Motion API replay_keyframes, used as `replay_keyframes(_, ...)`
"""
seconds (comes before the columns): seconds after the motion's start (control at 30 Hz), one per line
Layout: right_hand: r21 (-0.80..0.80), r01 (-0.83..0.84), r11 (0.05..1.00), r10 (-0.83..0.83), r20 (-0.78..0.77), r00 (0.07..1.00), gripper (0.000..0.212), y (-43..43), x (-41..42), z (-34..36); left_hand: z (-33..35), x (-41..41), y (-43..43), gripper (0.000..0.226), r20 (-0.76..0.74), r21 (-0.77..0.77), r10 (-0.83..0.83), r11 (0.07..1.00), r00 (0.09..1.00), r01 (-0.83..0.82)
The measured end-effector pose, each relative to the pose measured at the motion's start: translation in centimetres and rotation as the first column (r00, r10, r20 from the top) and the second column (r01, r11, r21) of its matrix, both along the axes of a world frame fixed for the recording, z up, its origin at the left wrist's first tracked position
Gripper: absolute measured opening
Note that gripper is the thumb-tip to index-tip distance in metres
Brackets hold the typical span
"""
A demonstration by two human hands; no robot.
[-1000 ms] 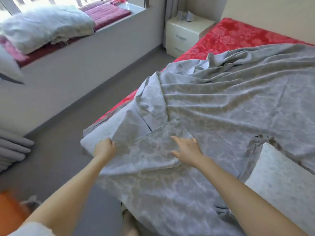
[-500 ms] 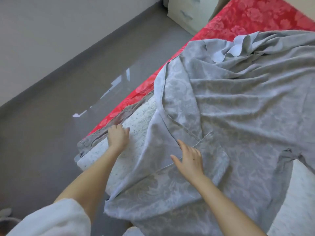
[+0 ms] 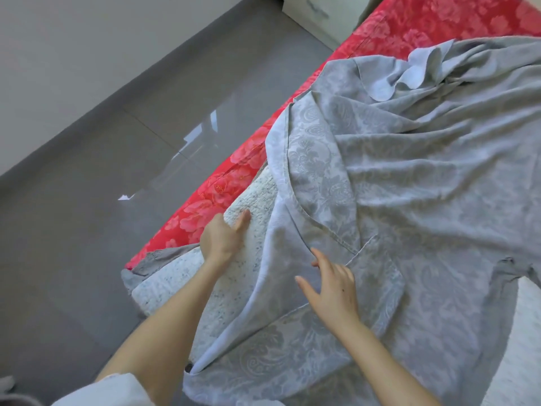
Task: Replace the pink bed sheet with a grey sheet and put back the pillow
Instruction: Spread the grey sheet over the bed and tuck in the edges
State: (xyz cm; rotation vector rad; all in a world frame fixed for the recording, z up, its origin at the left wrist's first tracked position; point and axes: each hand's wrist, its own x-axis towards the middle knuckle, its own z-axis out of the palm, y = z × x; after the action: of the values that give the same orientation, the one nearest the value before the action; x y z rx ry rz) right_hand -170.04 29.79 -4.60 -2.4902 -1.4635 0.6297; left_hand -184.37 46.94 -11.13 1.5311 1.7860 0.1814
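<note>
grey sheet (image 3: 409, 186): crumpled, spread over most of the mattress (image 3: 248, 200); one edge is folded back near the mattress's near-left corner, which is left bare.
mattress: white, quilted; only the near-left corner is seen clearly.
pink sheet (image 3: 205, 206): red floral; seen along the mattress's left side and at its far end, partly covered by the grey sheet.
left hand (image 3: 224, 235): set on the mattress's left edge; thumb laid on top, fingers curled over the edge and hidden; the edge is gripped.
right hand (image 3: 330, 285): fingers straight and spread, palm down, laid on the grey sheet over the mattress; nothing is held.
floor (image 3: 102, 171): grey tiles, left of the mattress.
nightstand (image 3: 316, 16): white, beyond the mattress's far-left side, cut off by the frame.
</note>
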Motion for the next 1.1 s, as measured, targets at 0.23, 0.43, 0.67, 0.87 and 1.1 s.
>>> replay_keyframes(0.23, 0.160, -0.029, 0.987, 0.019, 0.064, 0.998, 0.066, 3.1, 1.0, 6.3, 7.9, -1.0, 0.6, 0.060, -0.071, 0.168, -0.091, 0.981, 0.993, 0.102)
replay_keyframes(0.43, 0.295, -0.083, 0.952, 0.067, 0.063, 0.996, 0.055, 6.3, -1.2, 10.9, 12.6, -11.1, 5.8, 0.062, -0.257, 0.289, -0.007, 0.954, 0.967, 0.084)
replay_keyframes(0.67, 0.310, -0.237, 0.921, 0.234, 0.048, 0.971, 0.084, 7.9, -7.0, 13.9, 22.1, -16.4, 5.9, 0.058, -0.395, 0.512, -0.120, 0.794, 0.911, 0.326)
replay_keyframes(0.87, 0.420, -0.302, 0.856, 0.274, 0.126, 0.953, 0.104, 8.5, -7.6, 20.0, 31.3, -13.9, 2.6, 0.070, -0.445, 0.731, -0.333, 0.402, 0.831, 0.552)
replay_keyframes(1.1, 0.440, -0.233, 0.867, 0.197, 0.128, 0.972, 0.121, 7.6, -2.0, 28.7, 45.2, -6.9, -1.6, 0.054, -0.621, 0.775, -0.427, -0.214, 0.657, 0.594)
